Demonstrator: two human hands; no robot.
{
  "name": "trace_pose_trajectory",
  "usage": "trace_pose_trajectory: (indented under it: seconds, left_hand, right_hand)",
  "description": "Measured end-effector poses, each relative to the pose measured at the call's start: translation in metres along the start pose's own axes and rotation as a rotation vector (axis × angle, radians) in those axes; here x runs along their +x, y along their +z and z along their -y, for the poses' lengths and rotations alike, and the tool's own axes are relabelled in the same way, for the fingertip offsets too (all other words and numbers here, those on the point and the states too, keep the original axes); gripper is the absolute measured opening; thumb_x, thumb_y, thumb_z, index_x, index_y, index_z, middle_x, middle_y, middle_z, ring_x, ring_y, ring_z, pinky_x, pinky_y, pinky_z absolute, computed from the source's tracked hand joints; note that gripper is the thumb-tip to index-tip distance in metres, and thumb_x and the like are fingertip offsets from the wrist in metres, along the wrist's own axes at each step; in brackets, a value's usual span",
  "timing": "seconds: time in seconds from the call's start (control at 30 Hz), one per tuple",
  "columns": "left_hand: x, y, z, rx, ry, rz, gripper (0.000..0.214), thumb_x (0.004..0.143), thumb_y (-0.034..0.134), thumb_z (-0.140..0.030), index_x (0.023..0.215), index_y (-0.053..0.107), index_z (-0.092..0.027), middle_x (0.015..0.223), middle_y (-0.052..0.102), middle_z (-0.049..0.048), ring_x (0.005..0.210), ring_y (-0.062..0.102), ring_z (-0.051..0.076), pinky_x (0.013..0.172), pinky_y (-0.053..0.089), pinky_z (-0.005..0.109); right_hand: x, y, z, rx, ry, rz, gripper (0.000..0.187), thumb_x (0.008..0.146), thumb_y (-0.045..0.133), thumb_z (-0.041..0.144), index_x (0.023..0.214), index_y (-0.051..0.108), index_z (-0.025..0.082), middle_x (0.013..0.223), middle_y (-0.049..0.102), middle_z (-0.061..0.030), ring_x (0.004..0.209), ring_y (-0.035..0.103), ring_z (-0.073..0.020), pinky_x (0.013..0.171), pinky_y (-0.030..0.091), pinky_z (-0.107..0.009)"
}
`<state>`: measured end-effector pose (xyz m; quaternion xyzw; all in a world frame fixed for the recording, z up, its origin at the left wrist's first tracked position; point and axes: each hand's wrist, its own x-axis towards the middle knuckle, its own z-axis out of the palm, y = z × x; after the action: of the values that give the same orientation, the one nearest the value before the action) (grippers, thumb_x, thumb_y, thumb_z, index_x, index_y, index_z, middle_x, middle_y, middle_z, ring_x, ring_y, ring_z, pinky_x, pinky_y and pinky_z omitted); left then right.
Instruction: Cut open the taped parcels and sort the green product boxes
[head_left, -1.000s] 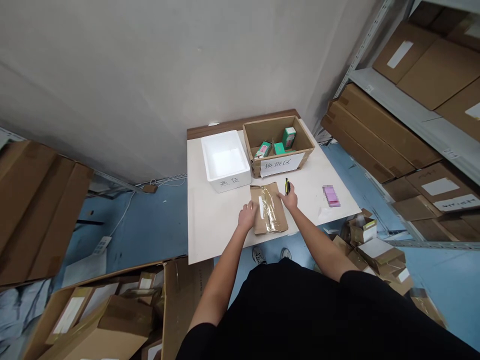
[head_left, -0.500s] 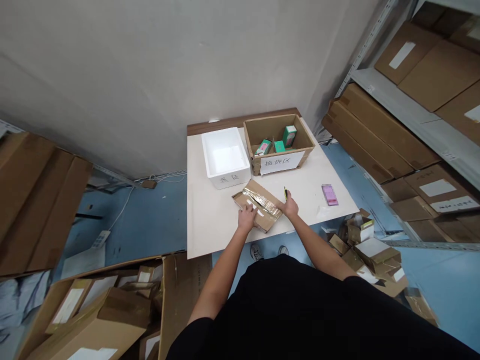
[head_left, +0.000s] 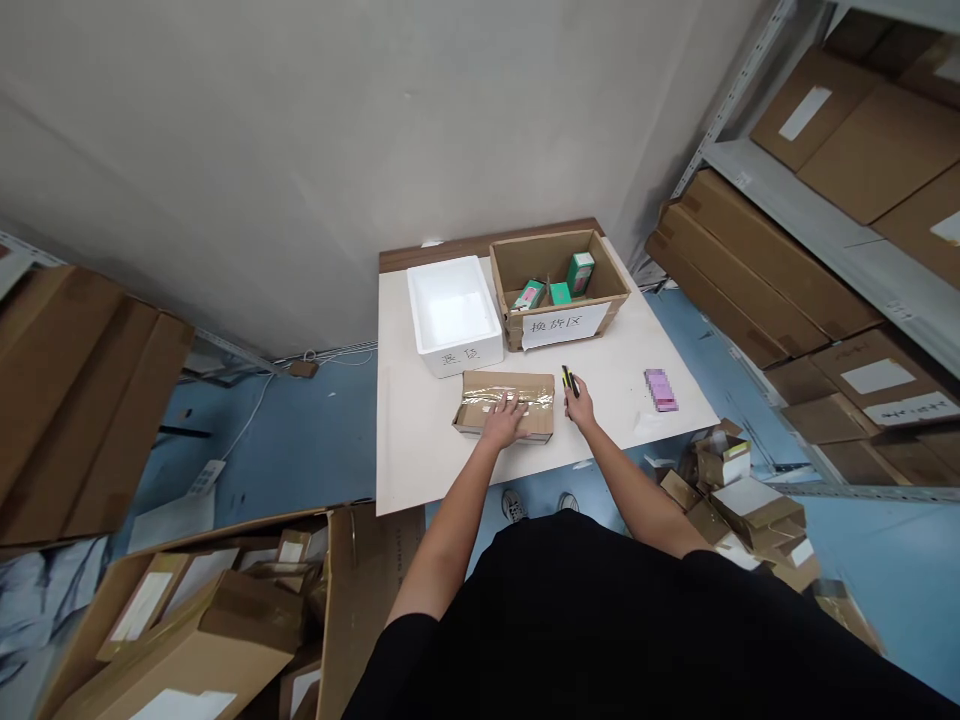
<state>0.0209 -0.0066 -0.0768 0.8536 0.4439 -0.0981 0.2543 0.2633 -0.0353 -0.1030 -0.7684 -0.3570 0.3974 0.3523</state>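
A small cardboard box (head_left: pixel 480 390) with shiny clear tape along its top lies on the white table (head_left: pixel 420 450), its long side facing me. My left hand (head_left: pixel 504 420) rests on top of it with the fingers spread. To the right of the box, my right hand (head_left: pixel 578 403) is closed around a black and yellow utility knife (head_left: pixel 570 381), apart from the box. Behind the cardboard box stand a white foam box (head_left: pixel 457 320) with handwriting on its front and an open brown carton (head_left: pixel 566 322) holding several green boxes (head_left: pixel 580 272).
A pink pixelated item (head_left: pixel 661 390) lies at the table's right. Shelving with cartons (head_left: pixel 750 260) stands at the right. A large carton (head_left: pixel 341 600) full of parcels is at the lower left, and discarded boxes (head_left: pixel 757 510) lie on the floor at the right.
The cardboard box has turned from a slant to lie parallel with the table's front edge. My right hand has come away from it, and my left hand has moved onto its top.
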Motion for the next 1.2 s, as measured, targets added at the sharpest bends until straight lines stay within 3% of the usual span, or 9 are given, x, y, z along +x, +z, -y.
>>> trace_pose_trajectory:
  seconds: [0.07, 0.17, 0.37, 0.53, 0.73, 0.97, 1.2]
  left_hand:
    - [0.003, 0.003, 0.002, -0.008, -0.008, 0.0, 0.083, 0.096, 0.066, -0.063, 0.169, 0.034, -0.04, 0.183, 0.016, 0.0024, 0.169, 0.002, 0.034, 0.136, 0.01, 0.053]
    - [0.006, 0.012, -0.004, 0.013, -0.044, -0.015, 0.084, 0.098, 0.061, -0.065, 0.171, 0.03, -0.038, 0.183, 0.013, 0.0034, 0.169, 0.002, 0.034, 0.135, 0.011, 0.054]
    - [0.012, 0.022, -0.012, 0.047, -0.083, -0.031, 0.083, 0.101, 0.054, -0.069, 0.172, 0.029, -0.035, 0.183, 0.012, 0.0043, 0.169, 0.004, 0.034, 0.135, 0.015, 0.054]
    - [0.014, 0.027, -0.004, 0.052, -0.066, -0.048, 0.084, 0.101, 0.052, -0.072, 0.173, 0.029, -0.035, 0.183, 0.014, 0.0038, 0.169, 0.007, 0.036, 0.133, 0.019, 0.057]
    - [0.018, 0.033, 0.002, 0.023, -0.056, -0.05, 0.084, 0.1, 0.051, -0.073, 0.172, 0.032, -0.033, 0.183, 0.015, 0.0039, 0.169, 0.007, 0.036, 0.133, 0.02, 0.058]
    - [0.017, 0.036, 0.002, -0.004, -0.061, -0.064, 0.084, 0.102, 0.045, -0.073, 0.172, 0.033, -0.028, 0.183, 0.011, 0.0048, 0.169, 0.001, 0.037, 0.135, 0.015, 0.059]
    - [0.016, 0.031, 0.001, -0.01, -0.07, -0.058, 0.082, 0.102, 0.046, -0.072, 0.171, 0.035, -0.028, 0.183, 0.013, 0.0046, 0.169, 0.003, 0.037, 0.135, 0.016, 0.059]
  right_hand:
    - [-0.017, -0.008, -0.021, 0.109, 0.03, 0.069, 0.072, 0.104, 0.044, 0.056, 0.167, 0.034, 0.023, 0.077, 0.064, 0.0044, 0.053, 0.056, -0.0144, 0.057, 0.055, -0.027]
    - [-0.034, -0.014, -0.038, 0.182, 0.056, 0.143, 0.079, 0.098, 0.053, 0.064, 0.164, 0.041, 0.023, 0.069, 0.057, 0.0075, 0.048, 0.051, -0.0121, 0.051, 0.051, -0.024]
    - [-0.021, -0.012, -0.038, 0.26, 0.039, 0.191, 0.074, 0.097, 0.058, 0.059, 0.161, 0.046, 0.024, 0.067, 0.057, 0.0083, 0.047, 0.049, -0.0105, 0.048, 0.047, -0.021]
    - [-0.006, -0.008, -0.043, 0.376, 0.038, 0.193, 0.075, 0.091, 0.067, 0.057, 0.157, 0.05, 0.024, 0.062, 0.056, 0.0096, 0.044, 0.048, -0.0113, 0.044, 0.043, -0.021]
    - [-0.002, -0.016, -0.041, 0.395, 0.033, 0.306, 0.07, 0.09, 0.072, 0.049, 0.153, 0.052, 0.024, 0.059, 0.059, 0.0101, 0.04, 0.047, -0.0109, 0.041, 0.04, -0.021]
    - [-0.011, -0.026, -0.043, 0.348, 0.031, 0.357, 0.062, 0.093, 0.07, 0.041, 0.152, 0.054, 0.027, 0.059, 0.058, 0.0117, 0.037, 0.044, -0.0088, 0.04, 0.04, -0.019]
    - [-0.035, -0.037, -0.07, 0.34, 0.032, 0.424, 0.064, 0.091, 0.073, 0.043, 0.152, 0.056, 0.028, 0.059, 0.058, 0.0118, 0.039, 0.044, -0.0084, 0.04, 0.04, -0.018]
